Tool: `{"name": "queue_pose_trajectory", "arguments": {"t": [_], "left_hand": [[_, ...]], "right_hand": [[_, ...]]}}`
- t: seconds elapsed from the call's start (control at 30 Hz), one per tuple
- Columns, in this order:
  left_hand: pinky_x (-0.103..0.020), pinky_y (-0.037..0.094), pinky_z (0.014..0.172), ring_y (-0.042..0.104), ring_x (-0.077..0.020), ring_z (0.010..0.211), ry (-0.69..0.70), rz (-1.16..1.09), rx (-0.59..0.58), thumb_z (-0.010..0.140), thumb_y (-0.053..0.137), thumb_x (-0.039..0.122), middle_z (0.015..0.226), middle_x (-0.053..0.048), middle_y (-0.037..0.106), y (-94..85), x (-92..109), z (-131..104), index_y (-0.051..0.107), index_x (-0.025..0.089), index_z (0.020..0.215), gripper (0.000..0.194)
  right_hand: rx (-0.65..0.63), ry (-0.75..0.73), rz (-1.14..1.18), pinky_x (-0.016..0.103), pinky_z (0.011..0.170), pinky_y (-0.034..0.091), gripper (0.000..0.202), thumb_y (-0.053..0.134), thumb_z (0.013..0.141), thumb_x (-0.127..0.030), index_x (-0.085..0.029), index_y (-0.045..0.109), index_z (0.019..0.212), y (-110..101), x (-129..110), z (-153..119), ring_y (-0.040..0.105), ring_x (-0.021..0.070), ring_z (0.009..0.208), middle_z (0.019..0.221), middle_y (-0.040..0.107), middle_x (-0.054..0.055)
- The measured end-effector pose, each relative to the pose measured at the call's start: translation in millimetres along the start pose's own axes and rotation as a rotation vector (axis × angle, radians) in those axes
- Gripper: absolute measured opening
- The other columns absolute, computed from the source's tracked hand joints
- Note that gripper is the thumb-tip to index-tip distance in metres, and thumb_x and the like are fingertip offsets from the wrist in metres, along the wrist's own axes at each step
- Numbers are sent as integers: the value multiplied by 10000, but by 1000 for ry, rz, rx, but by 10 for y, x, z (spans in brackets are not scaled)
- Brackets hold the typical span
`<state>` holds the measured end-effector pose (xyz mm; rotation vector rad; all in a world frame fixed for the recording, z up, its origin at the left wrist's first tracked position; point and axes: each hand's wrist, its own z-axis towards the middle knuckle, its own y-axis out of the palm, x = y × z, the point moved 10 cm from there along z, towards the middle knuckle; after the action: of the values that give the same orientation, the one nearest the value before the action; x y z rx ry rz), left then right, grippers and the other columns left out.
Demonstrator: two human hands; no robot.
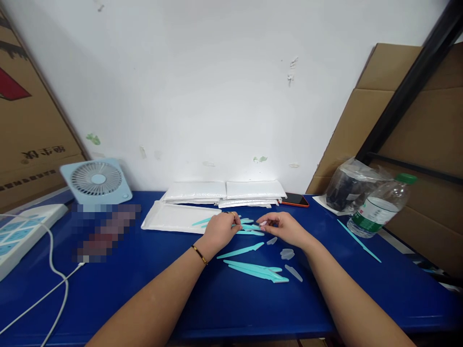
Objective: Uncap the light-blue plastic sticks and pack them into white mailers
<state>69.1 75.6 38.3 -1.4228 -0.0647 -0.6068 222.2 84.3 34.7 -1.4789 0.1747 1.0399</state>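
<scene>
My left hand (221, 230), wearing a ring and a bracelet, is closed in a pinch on a slim teal eyebrow razor (249, 227). My right hand (284, 227) pinches a small whitish translucent cap (263, 223) at the razor's right end; whether the cap is on it I cannot tell. More teal razors lie beneath and around my fingers. Nearer to me are a single razor (240, 250) and a small overlapping group of razors (256, 271). Loose clear caps (287, 254) lie below my right hand, one of them a longer cap (293, 273).
A white padded packet (173, 217) lies flat left of my hands, with stacked packets (195, 191) behind it. A phone (295, 200), a bottle (378, 209), a bagged dark cup (342, 190) and another razor (359, 240) are rightward. A fan (97, 179), power strip (27, 233) and cable (65, 284) stand left.
</scene>
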Motion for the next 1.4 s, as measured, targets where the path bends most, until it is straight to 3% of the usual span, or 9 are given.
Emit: {"name": "queue_pose_trajectory", "arguments": {"t": [0.1,0.23,0.3,0.43,0.63,0.83,1.17,1.33,1.4], "left_hand": [[-259,388,728,542,-197,920,34,37,30,716,616,356,960,-22,616,-62,35,-25,588,224,932,255],[-222,357,557,559,-153,718,149,-25,-220,622,677,443,830,10,630,191,202,-122,628,238,841,304],[-216,339,539,559,-145,701,168,-8,-263,620,683,407,798,13,640,260,248,-151,644,232,788,245],[-214,332,540,564,-134,684,131,8,-264,654,661,338,763,17,655,298,243,-140,653,229,749,145],[-218,329,538,568,-139,683,117,23,-252,653,658,335,757,12,667,282,227,-130,655,227,737,136],[-221,354,571,564,-136,676,135,45,-226,674,637,302,757,17,667,295,212,-115,656,233,731,91],[-231,380,641,567,-145,718,243,73,-154,740,578,235,786,-2,660,316,256,-23,663,215,750,88],[-251,392,722,563,-176,843,205,47,-104,736,602,312,899,-28,648,159,292,-49,664,213,859,170],[-229,393,646,568,-157,788,232,-55,-178,715,614,389,870,-16,644,154,373,-123,667,223,853,222]], "right_hand": [[-29,-29,-101,252,653,438,240,620,712,-387,-208,681,860,-92,49,-42,563,148,737,866,629,36],[-239,-9,-148,226,591,424,237,693,622,-379,-208,696,786,12,184,-117,557,139,679,811,630,22],[-271,-1,-147,220,571,409,213,667,648,-373,-199,700,767,54,214,-119,555,134,643,759,644,17],[-280,25,-145,211,522,368,213,590,720,-364,-190,705,761,107,249,-99,531,120,577,685,660,9],[-209,74,-137,207,532,393,232,629,682,-358,-193,698,830,40,325,-79,564,133,609,711,659,18],[-205,1,-133,219,588,423,189,633,689,-361,-207,711,765,42,208,-63,589,141,666,769,663,24],[-165,-85,-111,205,564,401,167,615,726,-334,-196,701,765,254,8,9,567,122,649,764,651,20],[-129,-48,-109,217,578,410,210,624,709,-371,-196,699,797,43,50,-45,561,132,656,779,644,29],[-197,-27,-89,218,576,415,223,645,682,-380,-195,706,792,-37,102,-120,558,133,654,779,643,30]]}}
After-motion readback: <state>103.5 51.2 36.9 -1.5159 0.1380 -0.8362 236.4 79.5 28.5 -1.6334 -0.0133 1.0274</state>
